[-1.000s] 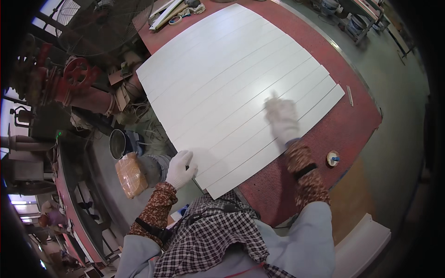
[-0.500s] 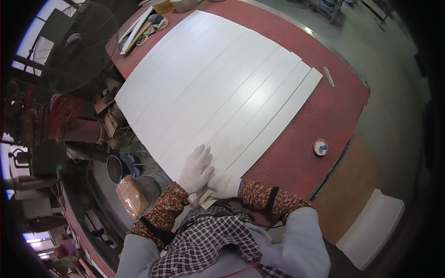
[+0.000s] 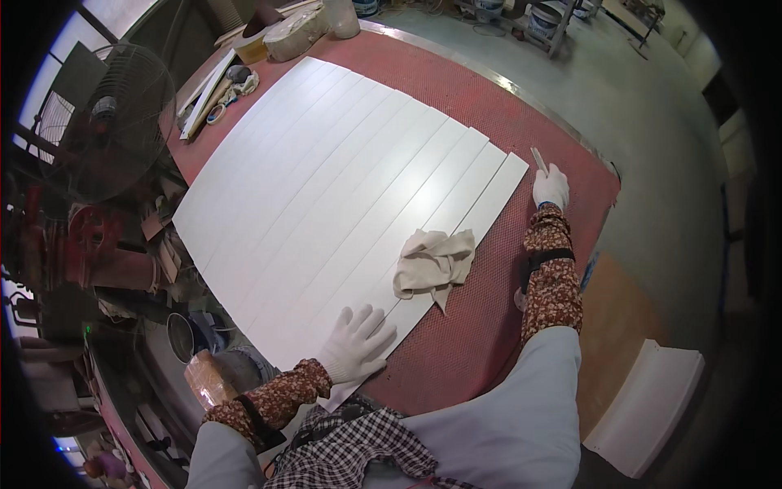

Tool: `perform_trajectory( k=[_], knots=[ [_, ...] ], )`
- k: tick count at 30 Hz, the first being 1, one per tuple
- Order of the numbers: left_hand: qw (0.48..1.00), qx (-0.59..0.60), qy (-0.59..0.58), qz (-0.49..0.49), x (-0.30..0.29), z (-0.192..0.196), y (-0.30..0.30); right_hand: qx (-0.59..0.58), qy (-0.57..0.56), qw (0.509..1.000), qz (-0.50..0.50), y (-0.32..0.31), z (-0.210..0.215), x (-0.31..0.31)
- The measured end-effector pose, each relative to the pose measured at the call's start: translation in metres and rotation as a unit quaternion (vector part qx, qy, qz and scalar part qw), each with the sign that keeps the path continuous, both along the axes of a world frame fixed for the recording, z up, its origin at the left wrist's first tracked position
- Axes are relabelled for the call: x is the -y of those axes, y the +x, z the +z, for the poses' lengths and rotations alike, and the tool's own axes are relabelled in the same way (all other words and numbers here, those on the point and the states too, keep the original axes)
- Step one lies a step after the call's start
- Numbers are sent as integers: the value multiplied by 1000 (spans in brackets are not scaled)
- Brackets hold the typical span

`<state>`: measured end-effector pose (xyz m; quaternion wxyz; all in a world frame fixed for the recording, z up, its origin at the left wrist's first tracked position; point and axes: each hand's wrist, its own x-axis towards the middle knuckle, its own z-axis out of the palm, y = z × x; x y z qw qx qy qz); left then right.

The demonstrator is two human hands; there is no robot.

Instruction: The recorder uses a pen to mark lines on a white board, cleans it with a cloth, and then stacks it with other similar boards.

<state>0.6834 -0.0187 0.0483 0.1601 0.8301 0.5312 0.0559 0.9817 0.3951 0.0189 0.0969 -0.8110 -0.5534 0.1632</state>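
Several long white boards (image 3: 326, 179) lie side by side on the red textured table (image 3: 562, 122). My left hand (image 3: 355, 342), in a white glove, rests flat on their near end with its fingers spread. A crumpled beige cloth (image 3: 433, 265) lies over the right-hand boards and hangs past their edge, apart from both hands. Far to the right, my gloved right hand (image 3: 551, 187) is closed around the lower end of a thin pale stick (image 3: 538, 159), just beyond the boards' right corner. My right forearm mostly covers a small round container (image 3: 520, 300).
At the table's far left lie white strips (image 3: 208, 94) and a tape roll (image 3: 216, 114). Larger rolls (image 3: 295, 34) stand at the back. A big fan (image 3: 102, 118) is on the left. A white curved panel (image 3: 648, 407) leans at lower right beside a brown board (image 3: 623, 334).
My right hand has moved from beside the left one out to the stick and closed on it. The cloth now lies on the boards. My left hand stays at the near end, fingers more spread.
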Motion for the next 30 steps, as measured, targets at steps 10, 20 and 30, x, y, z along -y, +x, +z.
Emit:
perform_trajectory(
  k=[10,20,30],
  knots=[
    [998,24,45,22,-143,-35,43,73,-59,994,62,12,-13,-37],
    [993,99,65,31,-29,-37,-6,35,-132,985,110,7,-13,-44],
    [966,59,176,177,44,-63,-59,0,-23,986,168,-2,45,39]
  ],
)
